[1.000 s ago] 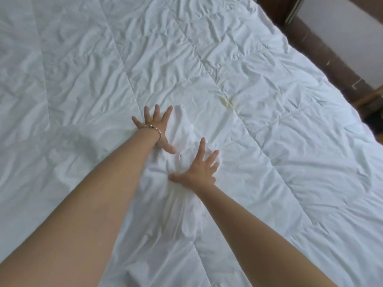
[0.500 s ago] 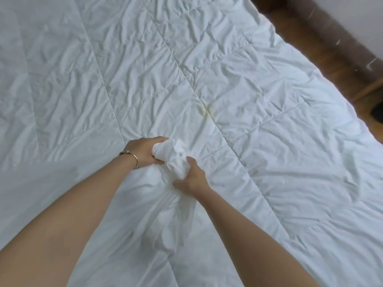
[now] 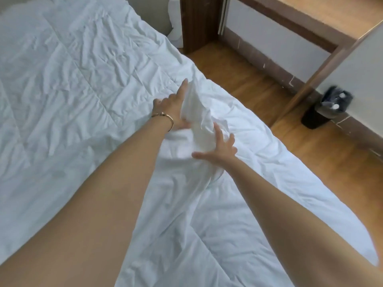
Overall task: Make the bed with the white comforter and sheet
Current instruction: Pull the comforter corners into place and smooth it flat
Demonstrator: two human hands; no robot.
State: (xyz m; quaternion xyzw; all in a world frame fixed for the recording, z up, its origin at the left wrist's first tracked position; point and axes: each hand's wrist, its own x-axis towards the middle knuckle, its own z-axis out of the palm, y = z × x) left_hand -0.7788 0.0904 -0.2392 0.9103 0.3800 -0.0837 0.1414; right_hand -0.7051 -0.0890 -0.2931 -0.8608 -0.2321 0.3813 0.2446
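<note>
The white quilted comforter [image 3: 78,83] lies wrinkled across the bed and fills the left and middle of the view. A bunched ridge of its fabric [image 3: 196,114] stands lifted near the bed's right edge. My left hand [image 3: 172,108], with a thin bracelet on the wrist, grips this ridge from the left, its index finger stretched along the cloth. My right hand [image 3: 219,148] is just below the ridge with its fingers spread, touching the cloth on the right side. A separate sheet cannot be told apart from the comforter.
Wooden floor [image 3: 279,125] runs along the bed's right side. A black waste bin [image 3: 325,109] stands by the wall at right. A dark wooden post [image 3: 199,21] and a panelled wall sit at the top, with white fabric [image 3: 176,19] beside the post.
The view swung right toward the bed's edge. Both hands, flat a second ago, bunched the cloth and carried it right. My right hand has now let go and spread its fingers.
</note>
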